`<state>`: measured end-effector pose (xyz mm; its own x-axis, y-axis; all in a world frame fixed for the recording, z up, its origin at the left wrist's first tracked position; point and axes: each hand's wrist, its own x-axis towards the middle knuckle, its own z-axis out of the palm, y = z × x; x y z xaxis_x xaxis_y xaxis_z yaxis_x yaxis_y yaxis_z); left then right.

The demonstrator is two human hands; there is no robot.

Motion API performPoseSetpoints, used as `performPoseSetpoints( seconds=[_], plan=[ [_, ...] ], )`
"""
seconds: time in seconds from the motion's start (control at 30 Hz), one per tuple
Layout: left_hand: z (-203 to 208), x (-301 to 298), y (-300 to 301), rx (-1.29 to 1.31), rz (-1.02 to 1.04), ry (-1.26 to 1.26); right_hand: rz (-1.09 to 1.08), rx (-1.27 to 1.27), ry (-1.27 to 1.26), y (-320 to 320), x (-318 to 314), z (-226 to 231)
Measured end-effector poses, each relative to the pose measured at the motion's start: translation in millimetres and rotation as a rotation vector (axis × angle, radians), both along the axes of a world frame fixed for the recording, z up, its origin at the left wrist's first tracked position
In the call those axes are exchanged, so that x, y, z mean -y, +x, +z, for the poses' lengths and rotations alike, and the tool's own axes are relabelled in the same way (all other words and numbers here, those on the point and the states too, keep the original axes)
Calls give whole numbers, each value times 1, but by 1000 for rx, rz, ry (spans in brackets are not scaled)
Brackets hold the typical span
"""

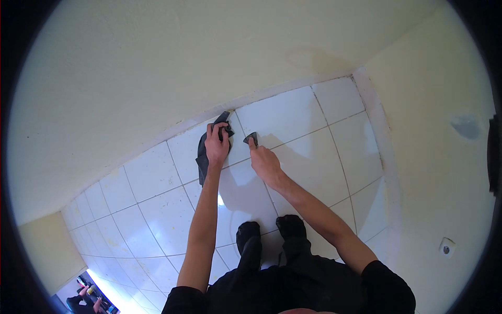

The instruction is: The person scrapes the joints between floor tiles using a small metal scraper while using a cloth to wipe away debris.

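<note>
My left hand [216,142] is closed on a crumpled dark rag [202,157], close to the foot of the far wall. The rag's lower part hangs down beside the wrist, and one end sticks out past the fingers towards the wall. To its right, my right hand [265,163] grips a small scraper [251,138] with a dark, fan-shaped blade. One finger is stretched along the blade, and the palm hides the handle. The blade is at the white floor tiles [285,118], near a grout line; whether it touches them I cannot tell.
A pale wall [172,63] runs along the far side and meets a right wall [418,157] in a corner. The right wall has a socket [446,248] and a grey patch [465,127]. My dark-shod feet [291,227] stand on the tiles. A person [81,302] shows at lower left.
</note>
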<state>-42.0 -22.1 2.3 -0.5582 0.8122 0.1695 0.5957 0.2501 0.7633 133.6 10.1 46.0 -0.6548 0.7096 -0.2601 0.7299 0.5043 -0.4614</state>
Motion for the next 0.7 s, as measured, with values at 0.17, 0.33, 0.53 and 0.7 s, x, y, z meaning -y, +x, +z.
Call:
performPoseSetpoints(
  seconds=[0.17,0.33,0.53,0.7],
  plan=[
    [-2,3,-3,-14,8,-1,-11,-36,-45,3,3,0],
    [-4,1,-3,-49,-13,38,-55,-54,-112,7,0,1],
    [-4,1,-1,-65,-19,55,-45,-25,-12,-1,2,-10],
    [-4,2,-1,-75,-11,51,-75,-49,-14,-5,3,-14]
  ],
)
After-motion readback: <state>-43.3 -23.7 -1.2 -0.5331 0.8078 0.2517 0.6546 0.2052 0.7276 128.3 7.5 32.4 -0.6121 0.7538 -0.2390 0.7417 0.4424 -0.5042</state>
